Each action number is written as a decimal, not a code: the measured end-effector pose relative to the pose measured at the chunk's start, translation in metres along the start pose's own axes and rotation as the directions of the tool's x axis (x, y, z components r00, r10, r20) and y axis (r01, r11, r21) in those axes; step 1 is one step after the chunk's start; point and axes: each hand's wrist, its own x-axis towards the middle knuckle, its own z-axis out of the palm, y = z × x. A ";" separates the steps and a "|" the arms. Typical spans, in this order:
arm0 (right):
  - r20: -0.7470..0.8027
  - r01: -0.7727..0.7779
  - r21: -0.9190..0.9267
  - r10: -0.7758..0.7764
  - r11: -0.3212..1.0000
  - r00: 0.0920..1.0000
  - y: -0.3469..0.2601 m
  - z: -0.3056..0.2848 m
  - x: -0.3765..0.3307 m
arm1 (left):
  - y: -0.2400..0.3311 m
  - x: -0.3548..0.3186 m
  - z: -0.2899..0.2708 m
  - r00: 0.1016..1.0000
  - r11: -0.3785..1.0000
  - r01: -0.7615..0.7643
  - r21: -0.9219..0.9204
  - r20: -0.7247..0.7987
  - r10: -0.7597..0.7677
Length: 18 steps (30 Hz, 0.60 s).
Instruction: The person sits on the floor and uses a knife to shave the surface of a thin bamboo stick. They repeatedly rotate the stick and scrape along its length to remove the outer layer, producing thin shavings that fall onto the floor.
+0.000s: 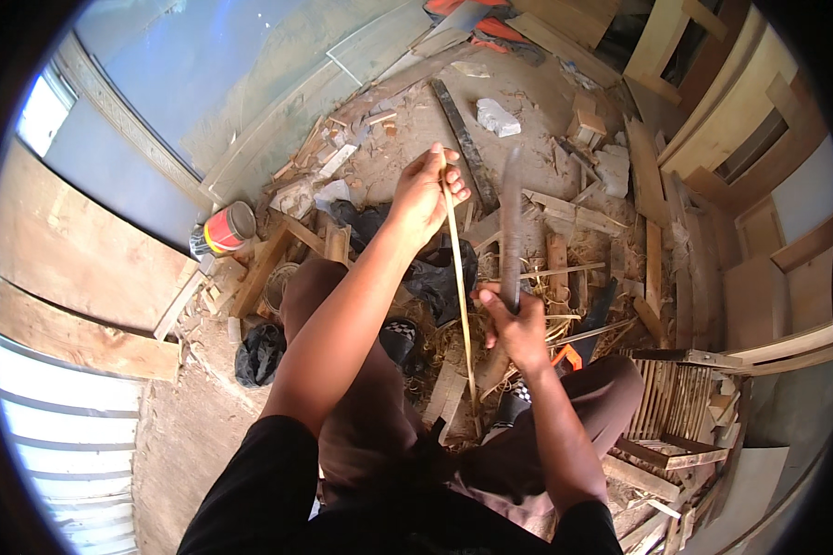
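Observation:
My left hand [420, 198] is raised ahead of me, its fingers closed round the upper part of a thin pale wooden strip [460, 282]. The strip slants down toward the ground between my legs. Lower and to the right, my right hand [518, 331] grips a machete [512, 217], whose long grey blade points up and away from me. Motion blurs the blade's tip, and my fingers mostly hide its handle. Blade and strip are apart where both show.
Wood offcuts and shavings litter the dirt floor around my feet. A paint can [230, 228] and black plastic bag [261, 355] lie left. A saw with an orange handle [567, 357] and a slatted wooden piece [668, 398] are right. Farther ahead sits a white block [498, 117].

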 end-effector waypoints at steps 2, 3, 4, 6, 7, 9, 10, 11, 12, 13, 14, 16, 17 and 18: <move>0.015 0.012 0.008 -0.012 1.000 1.000 0.009 0.007 0.002 | -0.008 0.002 0.006 0.999 0.999 0.041 -0.011 -0.020 -0.041; 0.025 0.031 0.046 -0.032 0.998 0.999 0.016 0.007 0.005 | -0.010 0.002 0.010 0.998 0.999 0.054 -0.001 -0.031 -0.054; 0.068 -0.004 0.062 0.000 0.998 0.998 0.019 0.007 0.007 | -0.011 0.001 0.012 0.997 0.998 0.066 0.015 -0.044 -0.066; 0.106 -0.061 0.110 0.049 0.992 0.993 0.020 0.004 0.009 | -0.013 0.001 0.014 0.995 0.996 0.083 0.038 -0.052 -0.081; 0.103 -0.083 0.146 0.068 0.986 0.992 0.016 0.007 0.009 | -0.012 0.002 0.014 0.996 0.996 0.085 0.024 -0.039 -0.084; 0.125 -0.119 0.181 0.097 0.976 0.987 0.015 0.007 0.011 | -0.012 0.003 0.012 0.996 0.996 0.088 -0.003 -0.013 -0.088; 0.147 -0.134 0.177 0.108 0.975 0.983 0.016 0.005 0.012 | -0.013 0.004 0.011 0.996 0.996 0.084 0.000 -0.004 -0.084; 0.170 -0.150 0.174 0.120 0.973 0.978 0.017 0.004 0.013 | -0.013 0.004 0.010 0.997 0.997 0.078 0.004 0.005 -0.078; 0.183 -0.161 0.189 0.127 0.969 0.975 0.018 0.005 0.013 | -0.014 0.005 0.008 0.997 0.997 0.073 0.009 0.013 -0.073; 0.191 -0.173 0.203 0.134 0.964 0.972 0.017 0.006 0.012 | -0.015 0.003 0.011 0.997 0.997 0.070 0.014 0.014 -0.070; 0.199 -0.184 0.218 0.141 0.958 0.970 0.017 0.007 0.012 | -0.018 0.001 0.014 0.998 0.998 0.067 0.020 0.014 -0.068; 0.258 -0.236 0.296 0.160 0.926 0.953 0.023 0.007 0.013 | -0.021 -0.002 0.018 0.998 0.997 0.050 0.061 0.026 -0.052; 0.289 -0.262 0.333 0.167 0.906 0.943 0.025 0.008 0.013 | -0.023 -0.002 0.021 1.000 0.991 0.002 0.131 -0.018 0.000; 0.277 -0.278 0.376 0.179 0.884 0.944 0.026 0.009 0.013 | -0.026 -0.002 0.024 0.997 0.979 -0.042 0.202 -0.058 0.055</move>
